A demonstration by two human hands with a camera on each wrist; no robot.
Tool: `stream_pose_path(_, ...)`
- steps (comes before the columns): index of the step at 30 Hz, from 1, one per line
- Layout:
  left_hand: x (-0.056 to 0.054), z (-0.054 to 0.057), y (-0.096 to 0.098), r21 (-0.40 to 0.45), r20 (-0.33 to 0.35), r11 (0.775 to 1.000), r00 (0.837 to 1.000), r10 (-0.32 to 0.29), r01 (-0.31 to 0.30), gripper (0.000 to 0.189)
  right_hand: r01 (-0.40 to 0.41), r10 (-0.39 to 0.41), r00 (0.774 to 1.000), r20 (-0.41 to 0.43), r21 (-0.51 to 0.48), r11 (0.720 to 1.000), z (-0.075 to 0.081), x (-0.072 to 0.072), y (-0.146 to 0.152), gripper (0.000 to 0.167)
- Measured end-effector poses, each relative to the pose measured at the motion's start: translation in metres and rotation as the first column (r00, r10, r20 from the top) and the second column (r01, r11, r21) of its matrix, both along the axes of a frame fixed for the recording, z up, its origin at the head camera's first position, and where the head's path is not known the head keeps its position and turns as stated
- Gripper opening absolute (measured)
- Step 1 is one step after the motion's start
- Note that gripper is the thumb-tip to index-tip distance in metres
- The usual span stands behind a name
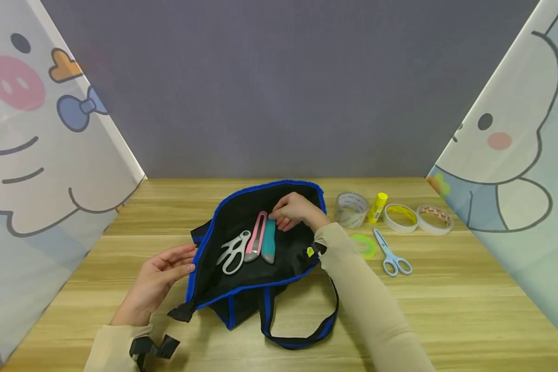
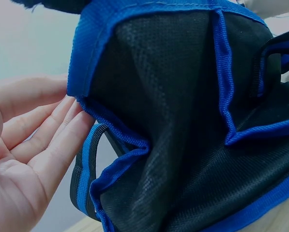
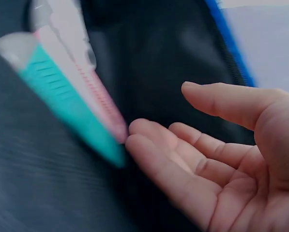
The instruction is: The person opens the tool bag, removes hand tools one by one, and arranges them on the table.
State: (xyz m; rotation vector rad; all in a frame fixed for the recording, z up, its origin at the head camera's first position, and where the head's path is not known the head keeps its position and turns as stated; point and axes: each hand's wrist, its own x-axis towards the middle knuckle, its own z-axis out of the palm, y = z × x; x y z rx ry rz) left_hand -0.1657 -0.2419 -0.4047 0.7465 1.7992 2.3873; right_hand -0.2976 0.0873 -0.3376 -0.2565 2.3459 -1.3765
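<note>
A black bag point(image 1: 288, 268) with blue trim lies on its side, its mouth spread wide. My left hand point(image 1: 165, 276) pinches the blue-edged rim at the left; in the left wrist view, the thumb and fingers of this hand point(image 2: 33, 140) meet at the trim point(image 2: 86, 53). Inside the bag, white-handled scissors point(image 1: 234, 253), a pink utility knife point(image 1: 257, 235) and a teal utility knife point(image 1: 268, 243) lie side by side. My right hand point(image 1: 297, 211) is inside the mouth, fingertips right at the teal knife's end. The right wrist view shows its thumb point(image 3: 221, 99) standing apart from the fingers.
Right of the bag are a clear tape roll point(image 1: 351, 210), a yellow glue stick point(image 1: 377, 207), two more tape rolls point(image 1: 401, 227) point(image 1: 434, 230), a green tape roll point(image 1: 363, 246) and blue scissors point(image 1: 391, 256). The bag's strap point(image 1: 302, 341) loops toward the front on the wooden table point(image 1: 469, 310).
</note>
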Motion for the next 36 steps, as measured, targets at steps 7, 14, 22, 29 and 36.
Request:
stream_pose_path(7,-0.002,0.001,0.001,0.003,-0.019,1.0,1.0,-0.004,0.004,0.047,0.008,-0.014,0.998,0.057,0.111,0.994,-0.026,-0.005,-0.015,0.013)
stream_pose_path(14,-0.001,0.003,0.0,-0.004,0.001,1.0,1.0,0.017,-0.017,0.045,0.038,-0.05,0.998,0.049,0.231,0.972,-0.041,-0.008,-0.028,0.031)
stream_pose_path(22,0.0,0.0,0.0,-0.002,-0.008,1.0,1.0,-0.001,0.0,0.046,0.108,-0.126,0.991,0.045,0.286,0.952,-0.051,-0.007,-0.038,0.035)
stream_pose_path(29,0.001,-0.001,0.0,-0.008,-0.006,1.0,1.0,-0.002,0.002,0.046,0.116,-0.136,0.99,0.046,0.3,0.947,-0.054,-0.008,-0.04,0.031)
stream_pose_path(36,0.001,-0.002,0.0,0.0,-0.009,1.0,1.0,-0.01,0.01,0.046,0.115,-0.132,0.989,0.073,0.209,0.971,-0.053,-0.008,-0.033,0.03)
